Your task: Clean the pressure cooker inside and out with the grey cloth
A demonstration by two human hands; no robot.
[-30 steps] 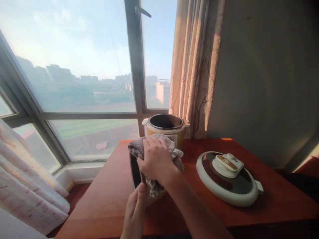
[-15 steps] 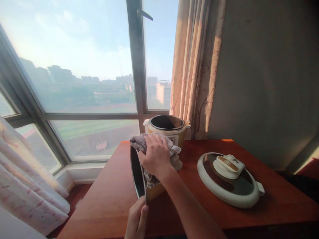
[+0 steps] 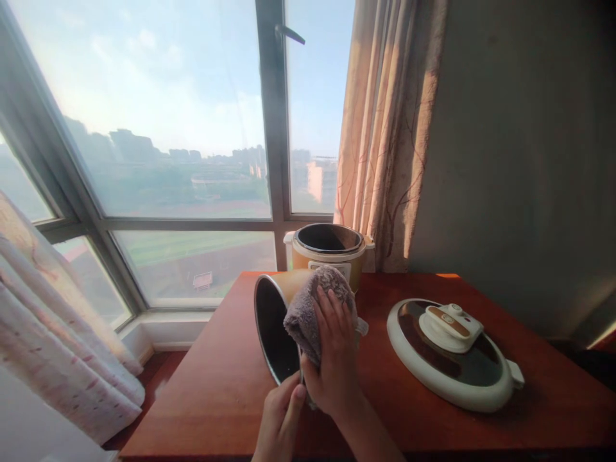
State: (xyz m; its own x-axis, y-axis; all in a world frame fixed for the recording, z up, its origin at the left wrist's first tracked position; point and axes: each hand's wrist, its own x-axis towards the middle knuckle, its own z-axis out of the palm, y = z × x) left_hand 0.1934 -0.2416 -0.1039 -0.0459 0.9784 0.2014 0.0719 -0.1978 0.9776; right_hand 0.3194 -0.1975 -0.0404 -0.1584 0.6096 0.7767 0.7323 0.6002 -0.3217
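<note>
An inner pot (image 3: 276,321), dark inside and gold outside, is tipped on its side with its mouth to the left. My left hand (image 3: 283,410) pinches the pot's rim at the lower front edge. Under my right hand (image 3: 335,356), a grey-brown cloth (image 3: 312,314) is pressed on the pot's outer wall. The right fingers are bent over the cloth, and part of the pot lies hidden behind it. Just behind stands the pressure cooker body (image 3: 327,247), upright, with its dark opening facing up.
To the right, the cooker lid (image 3: 450,353) lies handle up on the reddish wooden table (image 3: 202,385). A window (image 3: 183,128) fills the left and back. A curtain (image 3: 385,128) hangs behind the cooker body, beside a grey wall.
My right hand and the cloth have shifted from the pot's upper side down and right, nearer my left hand. The pot has turned so more of its dark inside shows.
</note>
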